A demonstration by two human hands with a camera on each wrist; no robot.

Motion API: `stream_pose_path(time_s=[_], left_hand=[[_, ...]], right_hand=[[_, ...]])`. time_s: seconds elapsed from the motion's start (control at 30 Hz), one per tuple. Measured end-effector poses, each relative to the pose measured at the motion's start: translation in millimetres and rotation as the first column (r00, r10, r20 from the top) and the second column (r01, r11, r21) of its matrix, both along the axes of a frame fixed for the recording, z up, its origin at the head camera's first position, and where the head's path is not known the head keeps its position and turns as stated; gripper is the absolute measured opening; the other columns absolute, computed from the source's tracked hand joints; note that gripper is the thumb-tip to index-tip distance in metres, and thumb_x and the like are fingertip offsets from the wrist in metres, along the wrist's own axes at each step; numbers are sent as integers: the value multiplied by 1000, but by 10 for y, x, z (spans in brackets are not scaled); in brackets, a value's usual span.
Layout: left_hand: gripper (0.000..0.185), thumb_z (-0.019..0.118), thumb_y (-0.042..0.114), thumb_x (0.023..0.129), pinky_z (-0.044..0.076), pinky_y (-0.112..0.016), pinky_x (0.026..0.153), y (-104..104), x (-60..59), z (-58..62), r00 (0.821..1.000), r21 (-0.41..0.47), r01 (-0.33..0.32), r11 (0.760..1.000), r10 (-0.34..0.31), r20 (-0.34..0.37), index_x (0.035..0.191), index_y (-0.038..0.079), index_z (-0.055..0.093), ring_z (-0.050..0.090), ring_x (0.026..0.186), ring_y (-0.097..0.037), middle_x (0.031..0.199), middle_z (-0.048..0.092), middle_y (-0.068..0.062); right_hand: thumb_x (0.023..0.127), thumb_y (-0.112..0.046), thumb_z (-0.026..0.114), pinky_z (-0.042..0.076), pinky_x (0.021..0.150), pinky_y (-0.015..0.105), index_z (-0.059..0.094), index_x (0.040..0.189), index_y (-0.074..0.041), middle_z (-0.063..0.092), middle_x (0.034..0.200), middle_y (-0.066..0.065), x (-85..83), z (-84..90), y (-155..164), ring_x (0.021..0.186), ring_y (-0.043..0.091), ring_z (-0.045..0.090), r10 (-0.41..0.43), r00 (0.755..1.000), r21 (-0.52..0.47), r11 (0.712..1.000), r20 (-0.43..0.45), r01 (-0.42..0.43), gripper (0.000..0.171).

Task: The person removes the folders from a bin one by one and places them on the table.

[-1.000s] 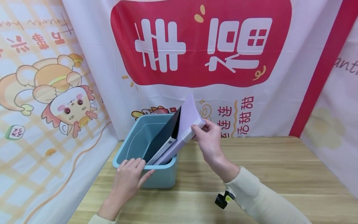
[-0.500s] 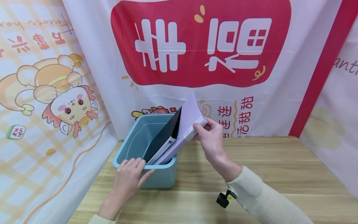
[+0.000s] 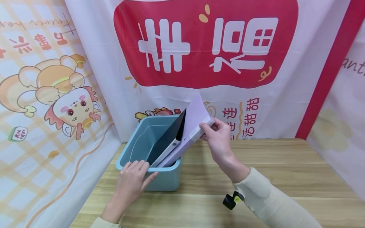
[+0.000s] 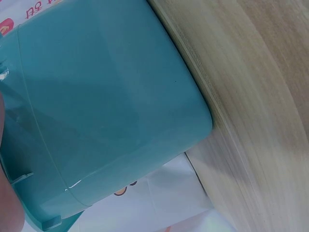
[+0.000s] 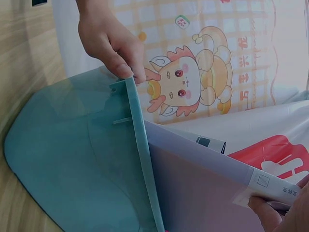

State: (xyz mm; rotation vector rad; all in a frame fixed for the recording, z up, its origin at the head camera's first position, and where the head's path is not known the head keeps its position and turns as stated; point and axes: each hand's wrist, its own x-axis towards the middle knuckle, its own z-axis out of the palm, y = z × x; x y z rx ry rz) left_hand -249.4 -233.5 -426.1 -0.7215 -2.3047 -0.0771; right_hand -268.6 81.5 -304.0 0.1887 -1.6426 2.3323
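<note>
Gripped near rim of blue bin point(image 3: 166, 182), set on tabletop point(image 3: 271, 167), with left hand point(image 3: 131, 180), fingers curled over it. Saw black folder point(image 3: 166, 139) slanting inside. Just beside, pinched spine of purple folder point(image 3: 193, 122) in right hand point(image 3: 219, 137), fingers against thumb. Judged partway: had lower end in bin, upper end sticking out; couldn't tell whether left to insert or remove.

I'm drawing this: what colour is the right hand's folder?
The folder is light purple, seen best in the head view.

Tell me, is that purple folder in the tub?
Partly in: the purple folder has its lower end inside the tub; the right hand holds its upper end outside.
</note>
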Motion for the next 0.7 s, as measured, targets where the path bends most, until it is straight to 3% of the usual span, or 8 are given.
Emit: stream_pose_path(time_s=[0.3,0.7], left_hand=[[45,51,59,101,37,-31,63,8,-12,-14,1000,0,11,1000,-11,-13,84,17,50,43,65,-13,73,41,8],[43,55,57,100,37,-32,63,2,-11,-8,1000,5,7,1000,-7,-3,85,17,51,44,66,-14,74,41,8]], right_hand=[[96,2,63,60,81,37,59,130,9,66,123,28,-3,23,48,111,38,69,4,1000,13,1000,0,-4,35],[96,1,63,60,80,40,61,127,10,66,119,30,-18,76,92,108,37,70,-3,1000,11,1000,-5,3,31]])
